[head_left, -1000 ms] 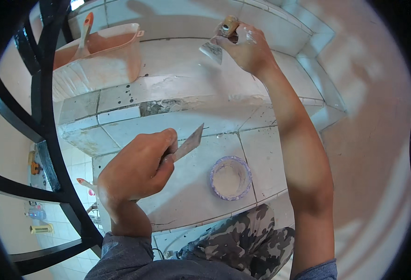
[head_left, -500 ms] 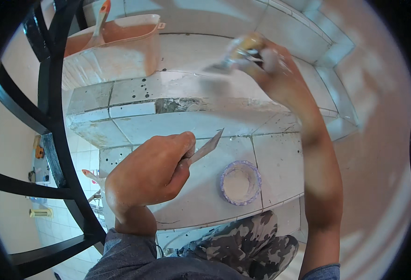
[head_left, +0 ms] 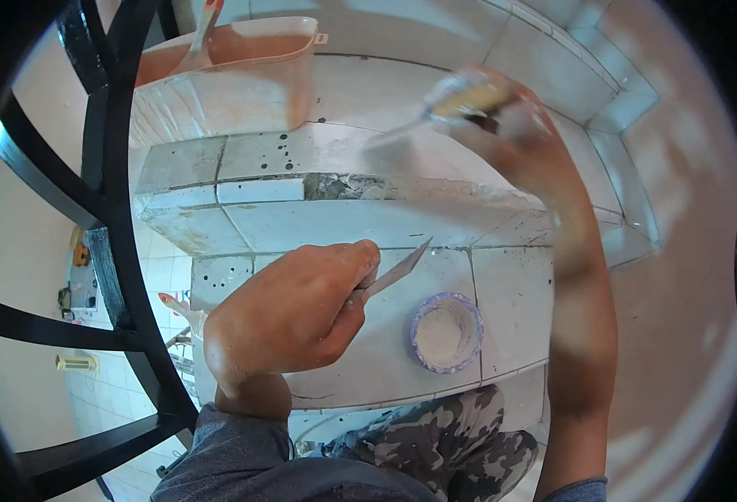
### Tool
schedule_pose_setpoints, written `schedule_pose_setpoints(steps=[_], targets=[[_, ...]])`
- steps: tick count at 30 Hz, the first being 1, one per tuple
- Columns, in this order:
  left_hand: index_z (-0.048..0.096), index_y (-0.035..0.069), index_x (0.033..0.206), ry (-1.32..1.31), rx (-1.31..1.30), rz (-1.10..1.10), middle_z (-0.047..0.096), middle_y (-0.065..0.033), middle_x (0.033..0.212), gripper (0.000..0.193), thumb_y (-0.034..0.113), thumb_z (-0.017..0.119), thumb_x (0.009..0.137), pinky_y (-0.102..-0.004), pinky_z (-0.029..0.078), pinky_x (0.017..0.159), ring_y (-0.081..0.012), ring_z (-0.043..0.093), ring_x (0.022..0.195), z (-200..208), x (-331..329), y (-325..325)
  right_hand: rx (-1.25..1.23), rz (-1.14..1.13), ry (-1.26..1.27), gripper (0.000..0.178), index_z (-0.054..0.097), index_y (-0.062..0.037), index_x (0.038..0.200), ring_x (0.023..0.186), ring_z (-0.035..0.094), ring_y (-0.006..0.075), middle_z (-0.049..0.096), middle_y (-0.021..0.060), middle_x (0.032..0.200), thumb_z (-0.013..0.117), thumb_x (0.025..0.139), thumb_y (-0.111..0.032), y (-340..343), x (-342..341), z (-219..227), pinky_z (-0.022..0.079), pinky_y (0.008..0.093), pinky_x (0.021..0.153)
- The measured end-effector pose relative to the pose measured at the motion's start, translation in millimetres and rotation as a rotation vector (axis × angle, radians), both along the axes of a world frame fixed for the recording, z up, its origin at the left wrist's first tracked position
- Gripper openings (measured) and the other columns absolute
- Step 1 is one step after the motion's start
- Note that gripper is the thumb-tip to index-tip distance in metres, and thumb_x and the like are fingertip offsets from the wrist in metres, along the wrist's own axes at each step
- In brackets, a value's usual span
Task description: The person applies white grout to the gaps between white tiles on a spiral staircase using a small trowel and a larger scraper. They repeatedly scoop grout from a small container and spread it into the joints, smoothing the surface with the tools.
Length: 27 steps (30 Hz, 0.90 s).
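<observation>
Scraper (head_left: 399, 269) number one, with the left hand (head_left: 293, 305) wrapped round it, points over the lower step (head_left: 515, 301); a purple-rimmed pot (head_left: 416, 323) holding pale paste (head_left: 440, 336) stands just right of it, near that step's front edge. A black railing (head_left: 117, 226) bounds the left side. Beyond, along the front edge of the upper step (head_left: 176, 167), the work looks part done: pale filler (head_left: 469, 192) runs toward the right, while a dark, rough patch (head_left: 343, 186) beside a white trim tile (head_left: 260, 191) is not yet covered. The right hand (head_left: 521, 138) clasps a yellow-handled scraper (head_left: 473, 99), its blade over the upper step; blur hides whether it touches. Farther back, a pale orange trough (head_left: 301, 79) with a brush (head_left: 205, 33) in it crowds the upper step's left end.
</observation>
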State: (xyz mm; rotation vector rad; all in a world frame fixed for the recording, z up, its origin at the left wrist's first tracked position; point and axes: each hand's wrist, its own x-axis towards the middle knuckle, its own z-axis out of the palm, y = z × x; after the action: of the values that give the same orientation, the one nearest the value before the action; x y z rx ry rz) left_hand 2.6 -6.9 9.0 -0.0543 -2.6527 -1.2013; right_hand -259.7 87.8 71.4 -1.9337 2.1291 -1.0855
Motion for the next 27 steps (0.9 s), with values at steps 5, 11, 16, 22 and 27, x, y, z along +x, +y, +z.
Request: schedule_pose_setpoints(steps=[5,11,16,22,27], targets=[[0.051,-0.001,0.09,0.084,0.009,0.016,0.053,-0.018,0.069,0.017,-0.007,0.059,0.077,-0.0423,0.042,0.056,-0.039,0.055,0.059,-7.1,-1.5,1.4,-0.011,0.197,-0.166,0.019,0.068,-0.0068,0.102,0.089,0.062,0.0095,0.069,0.0007,0.09,0.073,0.085,-0.014,-60.2,18.4,-11.8,0.049,0.027,0.084],[0.049,-0.001,0.095,-0.005,-0.003,0.001,0.057,-0.0217,0.08,0.017,0.0,0.057,0.08,-0.0525,0.043,0.069,-0.046,0.056,0.079,1.8,2.3,4.0,-0.04,0.247,-0.19,0.016,0.069,-0.006,0.085,0.077,0.06,0.0119,0.066,0.0031,0.082,0.072,0.077,-0.019,-43.6,3.6,-21.8,0.048,0.028,0.073],[0.049,-0.001,0.095,-0.024,0.001,-0.013,0.057,-0.0212,0.084,0.017,0.0,0.056,0.08,-0.0517,0.044,0.071,-0.0448,0.056,0.082,-1.3,1.6,6.4,0.008,0.131,-0.195,0.015,0.069,-0.0067,0.085,0.077,0.059,0.0109,0.067,0.0033,0.081,0.07,0.073,-0.016,7.4,-7.6,-9.1,0.047,0.0277,0.071],[0.048,0.0,0.095,0.039,-0.077,0.025,0.055,-0.0205,0.081,0.017,-0.002,0.056,0.08,-0.05,0.044,0.069,-0.044,0.056,0.079,1.9,1.1,15.9,-0.11,0.237,-0.249,0.015,0.07,-0.0068,0.083,0.075,0.059,0.0117,0.066,0.0024,0.079,0.069,0.073,-0.018,-26.8,0.8,-20.3,0.047,0.0274,0.069],[0.052,0.0,0.089,0.049,0.001,0.012,0.054,-0.0166,0.071,0.015,-0.007,0.059,0.077,-0.0405,0.043,0.057,-0.0343,0.056,0.061,-0.1,0.2,10.2,-0.055,0.243,-0.262,0.013,0.07,-0.006,0.078,0.076,0.059,0.0111,0.065,0.001,0.079,0.07,0.074,-0.018,-41.6,9.2,-32.1,0.046,0.0261,0.069]])
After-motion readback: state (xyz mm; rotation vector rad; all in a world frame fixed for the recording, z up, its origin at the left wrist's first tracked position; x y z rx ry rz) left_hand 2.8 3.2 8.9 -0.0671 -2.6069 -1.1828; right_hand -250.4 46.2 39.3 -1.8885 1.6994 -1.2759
